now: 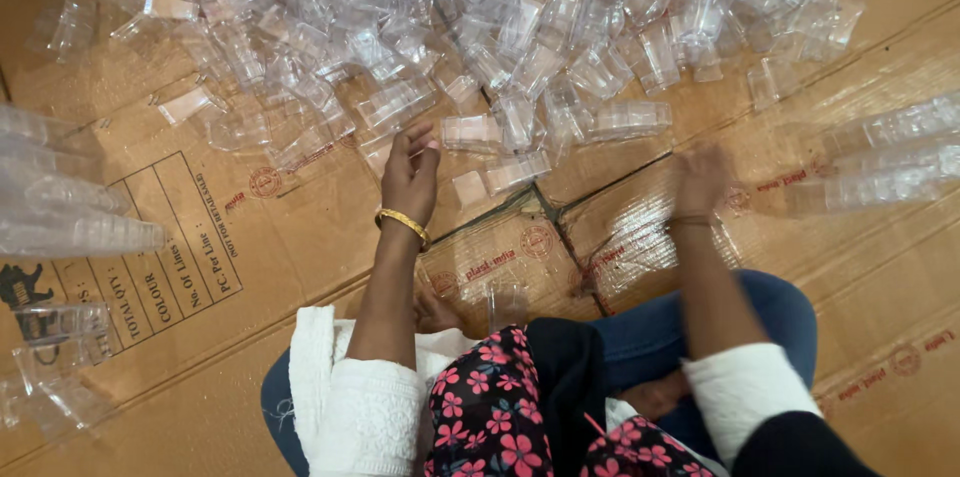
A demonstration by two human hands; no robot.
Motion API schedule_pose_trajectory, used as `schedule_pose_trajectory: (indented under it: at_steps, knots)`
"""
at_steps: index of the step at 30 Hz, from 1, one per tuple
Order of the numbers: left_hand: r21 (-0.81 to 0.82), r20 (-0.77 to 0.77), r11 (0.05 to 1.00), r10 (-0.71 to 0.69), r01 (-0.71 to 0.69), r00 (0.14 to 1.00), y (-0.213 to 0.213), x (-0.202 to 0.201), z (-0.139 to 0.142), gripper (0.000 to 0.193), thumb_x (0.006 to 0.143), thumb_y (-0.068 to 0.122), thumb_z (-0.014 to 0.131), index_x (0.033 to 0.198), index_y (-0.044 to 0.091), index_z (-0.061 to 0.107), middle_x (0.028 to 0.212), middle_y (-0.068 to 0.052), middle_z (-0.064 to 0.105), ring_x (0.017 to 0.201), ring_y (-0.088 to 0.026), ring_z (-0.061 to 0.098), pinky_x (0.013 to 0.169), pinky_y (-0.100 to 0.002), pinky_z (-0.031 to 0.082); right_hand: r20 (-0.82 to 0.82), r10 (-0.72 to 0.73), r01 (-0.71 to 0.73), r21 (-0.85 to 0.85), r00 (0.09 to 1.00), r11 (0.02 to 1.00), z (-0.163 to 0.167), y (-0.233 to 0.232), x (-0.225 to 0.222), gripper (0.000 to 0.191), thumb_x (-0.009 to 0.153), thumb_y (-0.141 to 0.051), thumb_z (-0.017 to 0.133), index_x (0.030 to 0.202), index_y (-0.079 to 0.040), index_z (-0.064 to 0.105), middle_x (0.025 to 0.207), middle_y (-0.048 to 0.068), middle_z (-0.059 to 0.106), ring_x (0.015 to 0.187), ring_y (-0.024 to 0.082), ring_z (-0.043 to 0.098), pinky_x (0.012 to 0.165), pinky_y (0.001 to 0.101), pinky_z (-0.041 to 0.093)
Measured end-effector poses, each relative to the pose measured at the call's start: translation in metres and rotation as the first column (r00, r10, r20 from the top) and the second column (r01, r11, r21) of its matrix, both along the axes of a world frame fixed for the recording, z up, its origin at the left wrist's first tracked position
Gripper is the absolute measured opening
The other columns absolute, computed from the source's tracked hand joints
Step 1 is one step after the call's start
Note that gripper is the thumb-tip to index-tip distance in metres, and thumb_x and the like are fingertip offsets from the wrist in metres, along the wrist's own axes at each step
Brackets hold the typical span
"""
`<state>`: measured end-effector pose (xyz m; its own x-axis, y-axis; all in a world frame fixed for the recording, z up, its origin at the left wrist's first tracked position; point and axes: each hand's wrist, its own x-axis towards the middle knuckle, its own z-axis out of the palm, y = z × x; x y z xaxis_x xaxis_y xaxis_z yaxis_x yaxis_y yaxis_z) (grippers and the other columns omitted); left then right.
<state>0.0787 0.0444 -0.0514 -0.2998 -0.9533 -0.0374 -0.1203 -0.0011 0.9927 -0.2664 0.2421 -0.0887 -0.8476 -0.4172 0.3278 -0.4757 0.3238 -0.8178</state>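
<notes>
A big heap of small clear plastic pieces (480,27) lies on flattened cardboard (250,267) in front of me. My left hand (410,172), with a gold bangle on the wrist, reaches to the heap's near edge and its fingertips pinch one clear plastic piece (470,132). My right hand (700,182) is blurred by motion and hovers over the cardboard beside long stacked clear pieces (880,162); whether it holds anything cannot be told.
More stacked clear pieces (60,207) lie at the left edge, with loose ones (60,367) below. One clear piece (507,305) stands near my knees. My legs in blue trousers and a flowered cloth (500,407) fill the bottom.
</notes>
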Motion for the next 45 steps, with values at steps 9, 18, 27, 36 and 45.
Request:
schedule_pose_trajectory:
  at_steps: [9, 18, 27, 36, 45]
  knots:
    - [-0.058, 0.251, 0.992, -0.093, 0.111, 0.964, 0.014, 0.012, 0.057, 0.043, 0.096, 0.024, 0.065, 0.137, 0.014, 0.059, 0.126, -0.008, 0.071, 0.109, -0.020, 0.067, 0.088, -0.039, 0.055, -0.071, 0.291, -0.271, 0.210, 0.954, 0.939, 0.075, -0.068, 0.073, 0.010, 0.101, -0.013, 0.074, 0.105, -0.004, 0.074, 0.103, 0.012, 0.072, 0.093, 0.024, 0.070, 0.083, 0.0386, 0.057]
    - [0.043, 0.414, 0.954, -0.287, 0.296, 0.864, 0.017, 0.024, 0.075, 0.064, 0.084, 0.048, 0.077, 0.137, 0.016, 0.060, 0.114, -0.013, 0.074, 0.101, -0.026, 0.075, 0.088, -0.040, 0.060, 0.132, 0.704, -0.714, 0.211, 0.698, 0.668, 0.031, -0.128, 0.180, 0.029, 0.097, -0.020, 0.066, 0.120, -0.003, 0.069, 0.111, 0.013, 0.071, 0.104, 0.031, 0.067, 0.090, 0.0426, 0.055]
    - [0.095, 0.513, 0.985, -0.170, 0.141, 0.841, -0.003, 0.034, 0.050, 0.077, 0.077, 0.058, 0.078, 0.134, 0.012, 0.054, 0.114, -0.021, 0.071, 0.101, -0.031, 0.071, 0.087, -0.041, 0.056, -0.106, 0.638, -0.476, 0.576, 0.762, 0.664, 0.021, -0.138, 0.111, 0.053, 0.077, -0.031, 0.084, 0.123, -0.012, 0.069, 0.114, 0.011, 0.072, 0.108, 0.032, 0.068, 0.092, 0.0468, 0.053]
    - [0.040, 0.286, 0.584, -0.784, 0.811, 0.551, 0.055, -0.008, 0.043, 0.074, 0.092, 0.056, 0.065, 0.147, 0.010, 0.048, 0.142, -0.019, 0.059, 0.130, -0.033, 0.057, 0.107, -0.043, 0.044, 0.823, 0.560, -0.985, 0.000, 0.097, 0.170, 0.082, -0.009, 0.072, 0.059, 0.087, -0.031, 0.077, 0.140, -0.007, 0.066, 0.121, 0.009, 0.076, 0.109, 0.017, 0.066, 0.095, 0.0334, 0.055]
    - [0.256, 0.137, 0.541, -0.841, 0.801, 0.524, 0.097, -0.029, 0.026, 0.096, 0.093, 0.060, 0.052, 0.166, 0.018, 0.005, 0.150, -0.017, 0.052, 0.135, -0.031, 0.055, 0.110, -0.039, 0.043, 0.889, 0.453, -0.747, -0.348, -0.070, 0.567, 0.101, 0.026, 0.127, 0.081, 0.095, -0.052, 0.059, 0.163, -0.028, 0.021, 0.154, -0.010, 0.051, 0.136, 0.019, 0.054, 0.098, 0.0468, 0.049]
